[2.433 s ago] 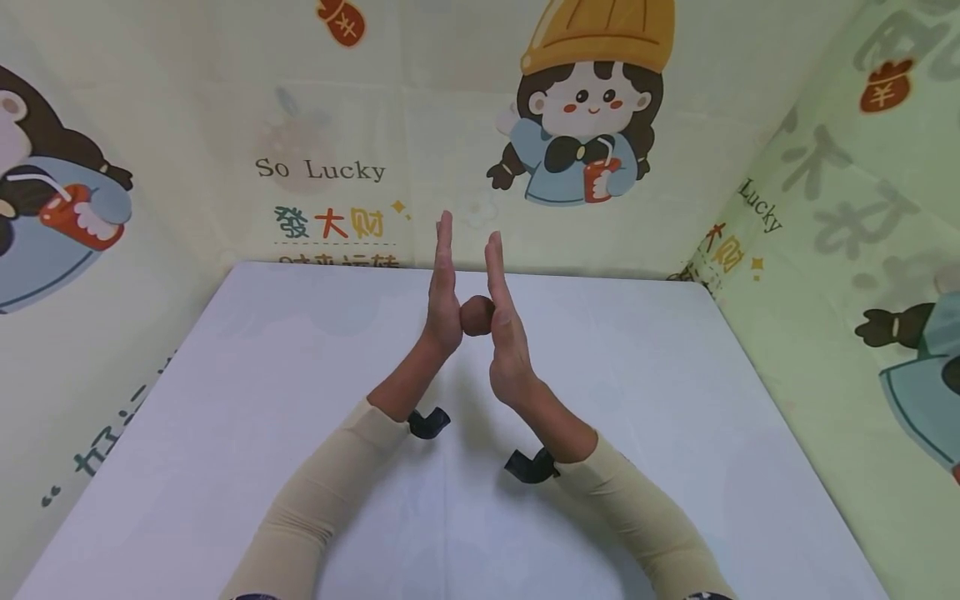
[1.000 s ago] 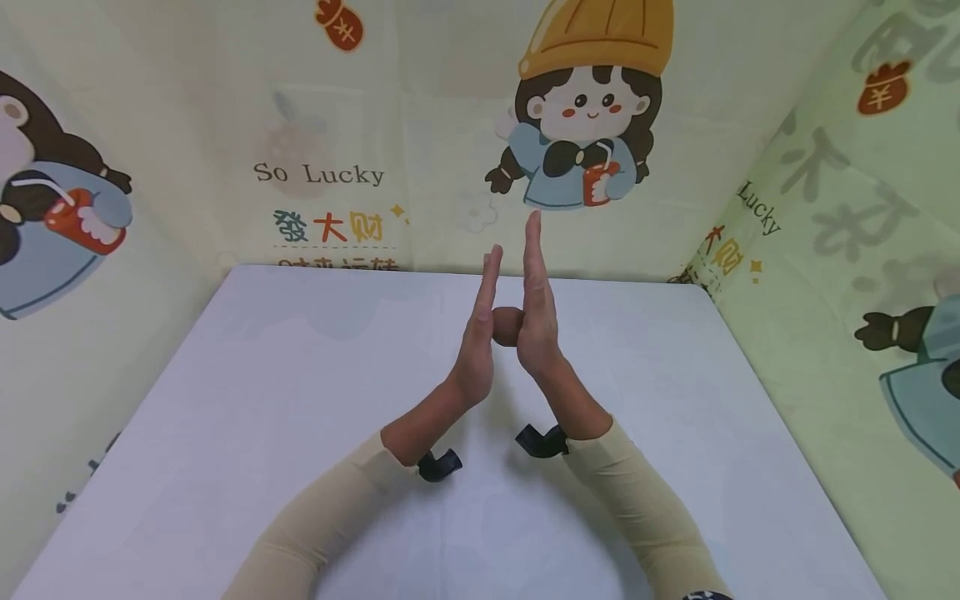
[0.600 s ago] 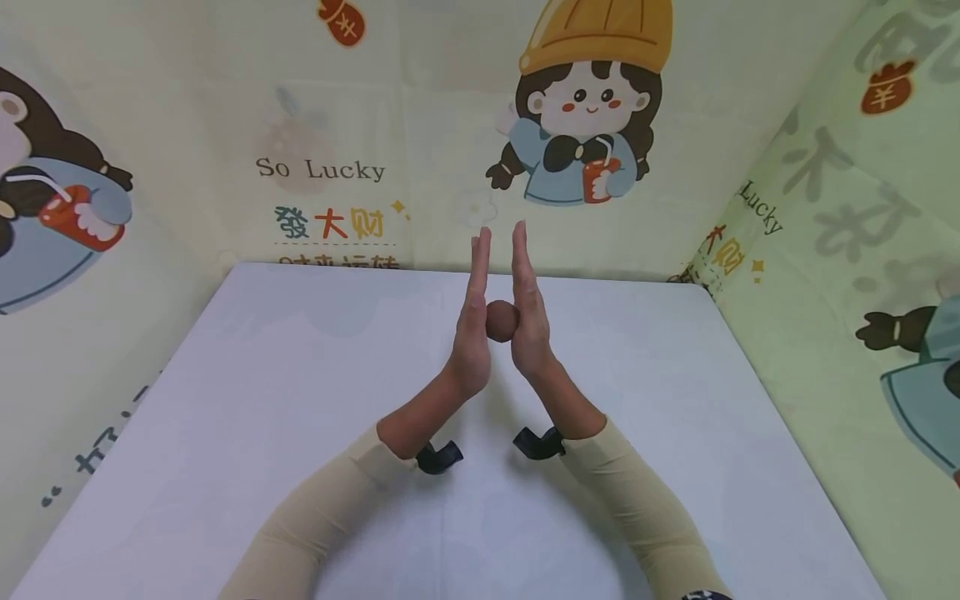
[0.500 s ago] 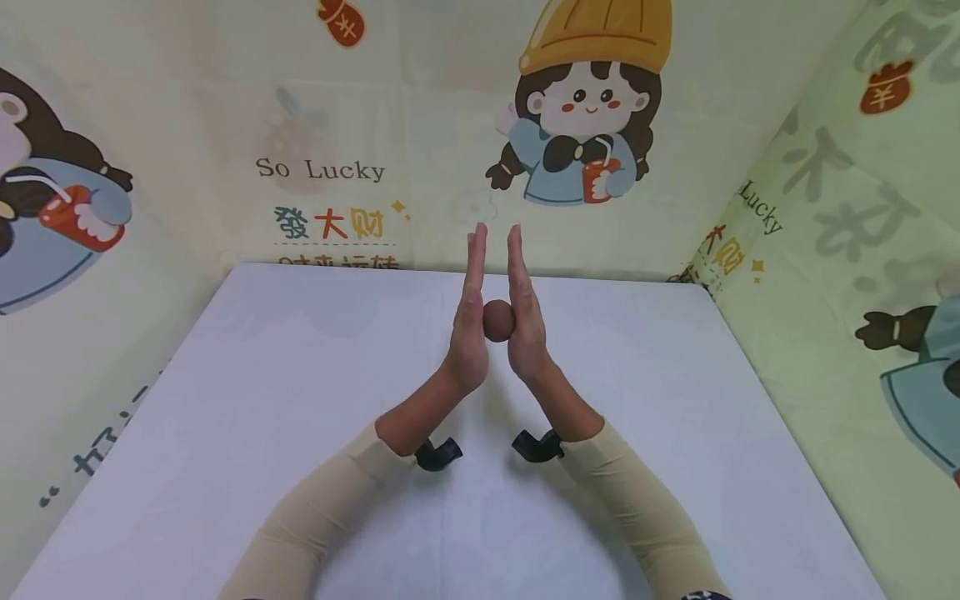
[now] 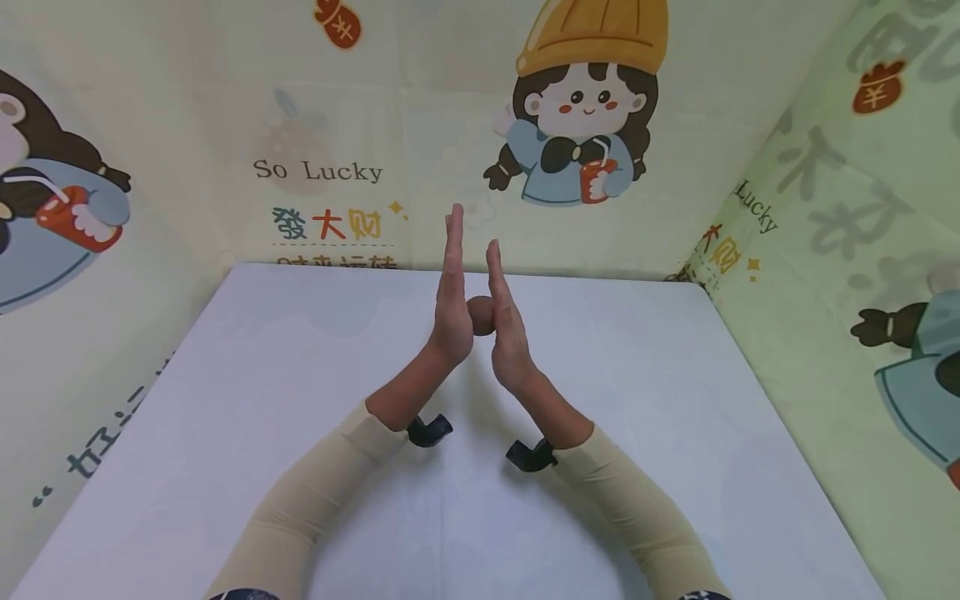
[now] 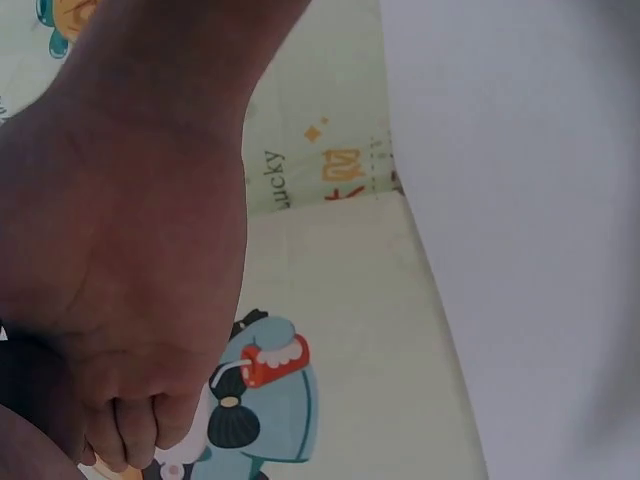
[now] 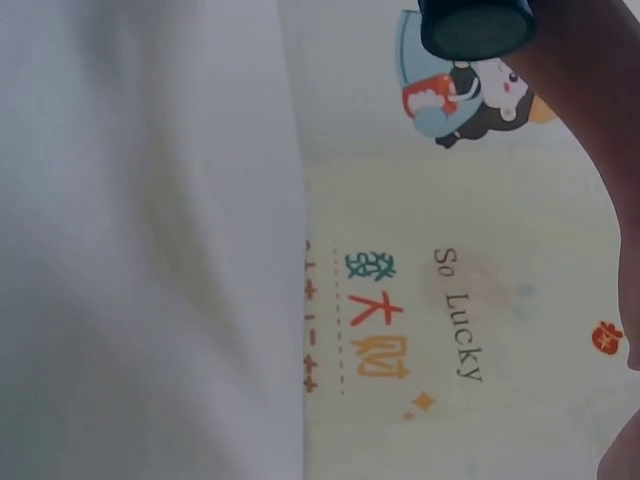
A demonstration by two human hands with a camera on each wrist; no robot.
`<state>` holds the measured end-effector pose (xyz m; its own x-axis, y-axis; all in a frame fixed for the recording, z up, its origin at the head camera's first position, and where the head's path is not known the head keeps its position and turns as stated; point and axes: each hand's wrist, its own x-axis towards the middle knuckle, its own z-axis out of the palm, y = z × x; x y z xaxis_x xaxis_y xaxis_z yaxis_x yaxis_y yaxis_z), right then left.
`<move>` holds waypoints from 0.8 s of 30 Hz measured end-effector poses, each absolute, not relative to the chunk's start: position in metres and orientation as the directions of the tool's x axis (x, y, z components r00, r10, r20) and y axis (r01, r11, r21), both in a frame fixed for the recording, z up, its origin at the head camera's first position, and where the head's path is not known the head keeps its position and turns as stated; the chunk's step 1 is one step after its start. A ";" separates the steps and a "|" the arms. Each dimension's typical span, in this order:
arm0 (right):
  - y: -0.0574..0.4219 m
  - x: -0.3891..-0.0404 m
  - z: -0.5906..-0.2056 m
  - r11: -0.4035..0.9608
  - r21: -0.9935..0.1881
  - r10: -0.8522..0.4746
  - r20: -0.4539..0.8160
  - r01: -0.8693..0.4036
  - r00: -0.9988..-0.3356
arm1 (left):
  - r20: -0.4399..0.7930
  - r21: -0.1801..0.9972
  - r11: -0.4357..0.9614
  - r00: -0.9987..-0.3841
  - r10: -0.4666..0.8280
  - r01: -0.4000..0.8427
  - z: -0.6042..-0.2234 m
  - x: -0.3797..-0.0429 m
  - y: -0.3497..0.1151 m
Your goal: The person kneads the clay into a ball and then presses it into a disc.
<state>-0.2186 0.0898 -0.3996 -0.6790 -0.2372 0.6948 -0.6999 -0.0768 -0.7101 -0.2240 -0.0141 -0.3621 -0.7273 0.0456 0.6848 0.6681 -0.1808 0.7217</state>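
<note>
In the head view a smooth brown ball (image 5: 481,316) sits between the palms, above the table. My left hand (image 5: 453,308) presses it from the left with straight, upright fingers. From the other side my right hand (image 5: 510,329) presses it, its fingers straight too and tilted a little left. The left fingertips stand higher in the picture than the right ones. In the left wrist view the left hand (image 6: 130,270) fills the left side, with a dark rounded shape beside the palm. Only skin at the right edge shows in the right wrist view; the ball is hidden there.
A white table (image 5: 300,367) lies under both arms. Cloth walls with printed cartoons (image 5: 588,133) and lettering rise behind it and at both sides. Black wrist cameras (image 5: 430,431) stick out below the beige sleeves (image 5: 300,508).
Both hands have shifted left together with the ball. Over the last half second the left hand has slid forward and the right hand back, against the ball between them; a second ago the right led.
</note>
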 end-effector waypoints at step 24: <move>0.079 -0.198 -0.395 -0.019 -0.711 -0.264 0.682 -0.703 -0.683 | 0.640 0.761 -0.124 -0.768 -0.010 0.636 -0.373 -0.254 -0.032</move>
<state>-0.1985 0.0786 -0.3954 -0.6826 -0.2635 0.6816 -0.7028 -0.0191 -0.7112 -0.2542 -0.0318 -0.3733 -0.7681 -0.0103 0.6403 0.6364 -0.1235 0.7614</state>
